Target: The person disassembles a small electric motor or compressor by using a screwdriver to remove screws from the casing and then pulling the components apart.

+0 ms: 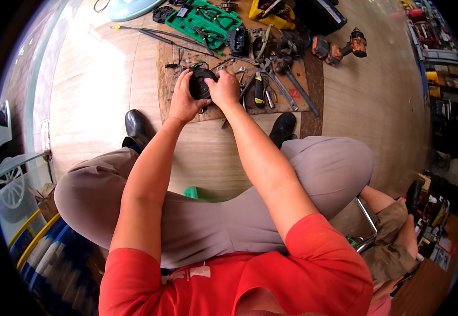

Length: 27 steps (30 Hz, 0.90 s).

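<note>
Both my hands are on a black round part (201, 88) with a raised rim, just above a cardboard sheet (168, 108). My left hand (182, 101) curls round its left side and lower edge. On the other side my right hand (223, 90) grips the upper right rim, its thumb reaching over the face. A black-and-yellow utility knife (259, 90) lies right of my right hand. Beyond it are long-handled pliers (276, 79) and a hammer (297, 84). The underside of the round part is hidden.
A green tool case (202, 23) lies open at the back, beside a yellow bin (271, 13). An orange-and-black cordless drill (339, 48) rests on the tiled floor at right. My black shoes (138, 126) flank the cardboard. Another person's bent leg (392, 231) is at lower right.
</note>
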Each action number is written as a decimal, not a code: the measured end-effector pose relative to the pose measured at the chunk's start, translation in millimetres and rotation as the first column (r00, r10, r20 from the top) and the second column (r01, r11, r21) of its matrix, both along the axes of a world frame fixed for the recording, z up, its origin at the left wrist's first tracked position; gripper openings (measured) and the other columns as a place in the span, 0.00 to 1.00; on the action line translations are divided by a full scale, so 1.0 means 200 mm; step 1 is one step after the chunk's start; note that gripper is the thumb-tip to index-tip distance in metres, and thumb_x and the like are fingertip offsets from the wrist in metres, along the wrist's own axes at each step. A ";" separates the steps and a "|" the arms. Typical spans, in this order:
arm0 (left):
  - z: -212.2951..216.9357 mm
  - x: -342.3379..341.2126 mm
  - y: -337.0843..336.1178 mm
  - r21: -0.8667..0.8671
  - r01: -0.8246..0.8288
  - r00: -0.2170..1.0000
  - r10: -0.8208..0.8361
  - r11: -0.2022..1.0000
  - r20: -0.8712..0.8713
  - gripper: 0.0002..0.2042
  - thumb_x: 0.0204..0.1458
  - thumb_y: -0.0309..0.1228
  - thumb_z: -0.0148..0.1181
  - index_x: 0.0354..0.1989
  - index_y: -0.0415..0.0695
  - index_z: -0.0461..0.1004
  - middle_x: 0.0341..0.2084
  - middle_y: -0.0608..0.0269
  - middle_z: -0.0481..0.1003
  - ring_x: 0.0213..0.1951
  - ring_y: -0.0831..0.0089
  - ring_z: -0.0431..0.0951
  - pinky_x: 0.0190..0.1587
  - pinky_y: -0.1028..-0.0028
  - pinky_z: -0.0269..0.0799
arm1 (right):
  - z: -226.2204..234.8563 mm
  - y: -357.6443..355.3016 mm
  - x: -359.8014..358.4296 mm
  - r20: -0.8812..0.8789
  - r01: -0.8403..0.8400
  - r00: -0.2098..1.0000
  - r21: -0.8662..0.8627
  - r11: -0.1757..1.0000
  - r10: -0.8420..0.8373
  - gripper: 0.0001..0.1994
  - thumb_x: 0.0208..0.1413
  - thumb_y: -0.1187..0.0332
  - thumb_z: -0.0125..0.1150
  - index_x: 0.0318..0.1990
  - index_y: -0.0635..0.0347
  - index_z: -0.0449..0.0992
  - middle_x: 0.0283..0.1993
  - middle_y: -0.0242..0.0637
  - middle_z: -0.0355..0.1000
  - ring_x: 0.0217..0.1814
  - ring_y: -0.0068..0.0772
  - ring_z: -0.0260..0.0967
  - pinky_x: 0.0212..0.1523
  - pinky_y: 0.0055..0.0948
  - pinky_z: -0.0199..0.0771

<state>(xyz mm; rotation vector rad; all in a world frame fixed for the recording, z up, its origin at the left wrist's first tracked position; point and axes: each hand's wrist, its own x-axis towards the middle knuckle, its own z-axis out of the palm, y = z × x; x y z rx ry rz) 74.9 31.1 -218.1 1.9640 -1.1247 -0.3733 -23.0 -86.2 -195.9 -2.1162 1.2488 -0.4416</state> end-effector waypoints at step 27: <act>-0.26 -0.15 0.07 0.049 -0.318 0.867 0.311 0.947 -0.389 0.54 0.38 0.29 0.76 0.75 0.45 0.47 0.72 0.42 0.52 0.72 0.46 0.54 0.73 0.59 0.55 | 0.16 0.10 0.10 -0.390 -0.482 0.804 0.017 0.876 0.449 0.57 0.31 0.59 0.86 0.71 0.55 0.56 0.72 0.55 0.53 0.73 0.61 0.54 0.71 0.48 0.61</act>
